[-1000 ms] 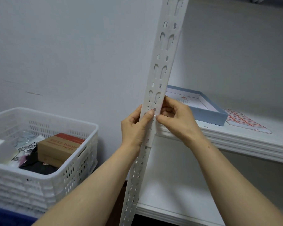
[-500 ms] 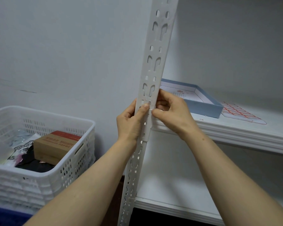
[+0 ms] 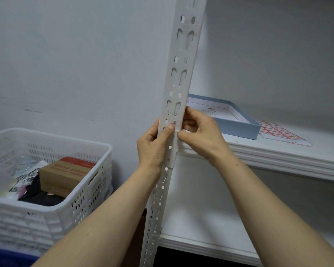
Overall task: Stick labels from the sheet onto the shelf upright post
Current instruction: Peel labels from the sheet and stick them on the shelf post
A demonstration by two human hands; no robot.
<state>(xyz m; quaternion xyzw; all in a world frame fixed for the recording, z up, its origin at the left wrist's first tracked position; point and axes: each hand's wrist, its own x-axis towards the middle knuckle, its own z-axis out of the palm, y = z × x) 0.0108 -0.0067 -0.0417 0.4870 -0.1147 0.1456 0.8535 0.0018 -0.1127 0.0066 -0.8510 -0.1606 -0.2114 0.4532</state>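
Label going onto the post
Both thumbs pinch a small label [image 3: 173,125] flat against the post [image 3: 178,83]; many remain on the sheet [image 3: 277,132] beyond the right hand [image 3: 199,135]

The shelf upright post [image 3: 183,60] looks like painted metal, matt white and a little scuffed around its punched slots. The shelf [image 3: 277,151] has a smooth white finish with a ribbed front edge. The label sheet [image 3: 281,132] is paper, faintly glossy. The tray [image 3: 239,124] appears to be matt blue cardboard. The crate [image 3: 52,214] is white moulded plastic, holding a brown cardboard box [image 3: 66,174].
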